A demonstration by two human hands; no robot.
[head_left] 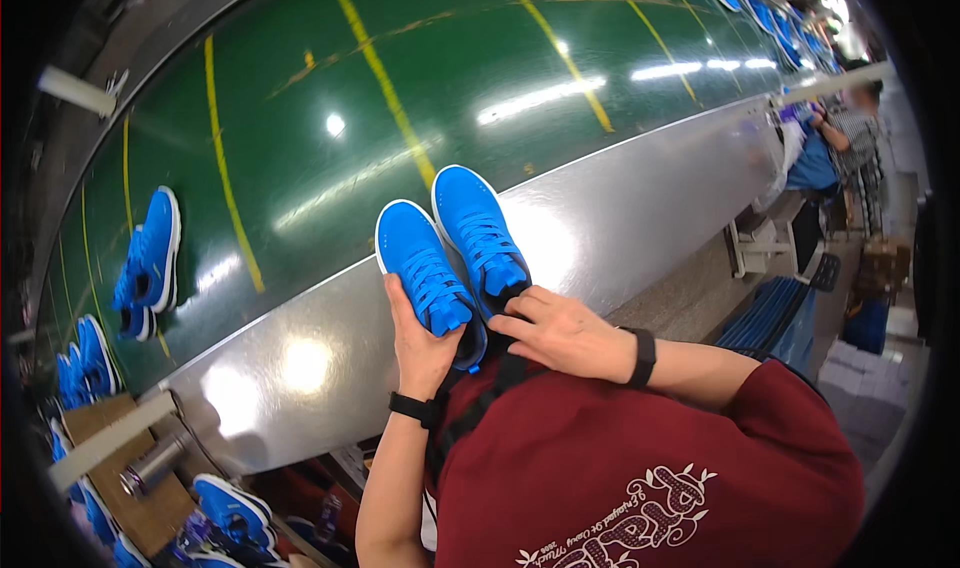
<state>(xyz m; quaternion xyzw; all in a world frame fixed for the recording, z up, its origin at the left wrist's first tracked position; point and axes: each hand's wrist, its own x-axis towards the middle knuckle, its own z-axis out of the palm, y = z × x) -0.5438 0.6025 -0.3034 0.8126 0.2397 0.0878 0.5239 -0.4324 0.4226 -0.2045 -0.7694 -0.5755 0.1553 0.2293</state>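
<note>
Two blue sneakers with white soles lie side by side in front of me, toes pointing away, across the metal ledge and the edge of the green belt. My left hand (422, 340) is wrapped round the heel half of the left sneaker (420, 263), its thumb along the outer side. At the collar of the right sneaker (475, 218), my right hand (570, 336) has its fingers bent over the opening near the heel. Their tips are partly hidden in the dark lining. Blue laces run up both shoes.
The green belt (300, 138) carries yellow cross lines, with another pair of blue sneakers (155, 253) at left and more shoes far right. A metal ledge (640, 208) borders it. Lower left are a cardboard box (120, 438) and loose sneakers (232, 508). Another person (855, 138) is at far right.
</note>
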